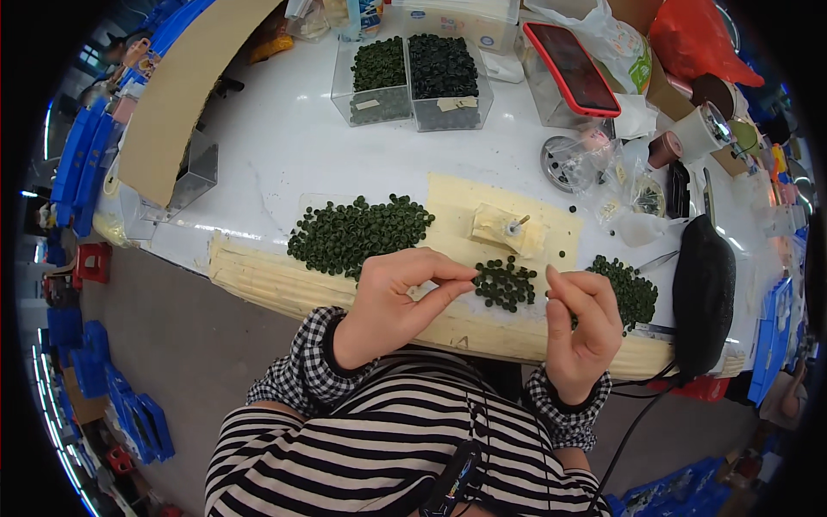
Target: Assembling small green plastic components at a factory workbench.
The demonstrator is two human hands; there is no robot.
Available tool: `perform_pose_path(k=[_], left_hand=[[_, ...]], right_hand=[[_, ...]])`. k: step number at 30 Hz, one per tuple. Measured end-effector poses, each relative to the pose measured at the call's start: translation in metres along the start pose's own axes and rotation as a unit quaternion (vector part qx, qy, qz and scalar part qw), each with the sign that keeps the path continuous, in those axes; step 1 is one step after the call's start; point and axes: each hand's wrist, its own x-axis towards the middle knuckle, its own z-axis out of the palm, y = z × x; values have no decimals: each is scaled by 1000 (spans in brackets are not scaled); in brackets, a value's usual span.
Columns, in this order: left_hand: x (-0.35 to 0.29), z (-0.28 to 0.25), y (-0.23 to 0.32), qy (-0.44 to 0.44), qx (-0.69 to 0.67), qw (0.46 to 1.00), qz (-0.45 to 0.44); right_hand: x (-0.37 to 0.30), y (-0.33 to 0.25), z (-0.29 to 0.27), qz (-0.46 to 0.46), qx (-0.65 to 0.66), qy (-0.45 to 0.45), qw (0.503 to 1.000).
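Small round dark green cup-like pieces lie in a loose middle cluster [508, 286] between my hands. My left hand [396, 297] is closed in a pinch at the cluster's left side; whatever is between the fingertips is too small to make out. On the other side, my right hand [584, 323] has thumb and forefinger drawn together, and what they hold, if anything, cannot be told. Just beyond the cluster, a pale block [495, 227] with an upright metal pin [518, 224] rests on a yellowish sheet [457, 194]. A larger heap of green pieces [362, 233] spreads beyond my left hand.
Another green heap [627, 291] lies right, beside a black padded object [705, 293]. Clear bins [370, 108] of green and black pieces stand at the back. A red-cased phone [573, 69] leans on a box. Cardboard [189, 95] rises at left; padding [258, 276] lines the front edge.
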Motion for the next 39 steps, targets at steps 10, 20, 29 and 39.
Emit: perform_pose_path(k=[10,20,29,39], left_hand=[[-11,1,-15,72,-132,987,-64],[-9,5,-15,32,-137,990,-27],[-9,4,-13,22,-124,992,-31],[-9,9,-13,27,-155,986,-53]], right_hand=[[-2,-3,23,0,46,-93,995],[-7,-4,36,19,100,-103,989],[-8,1,36,3,108,-99,989],[-8,8,36,-14,111,-102,988]])
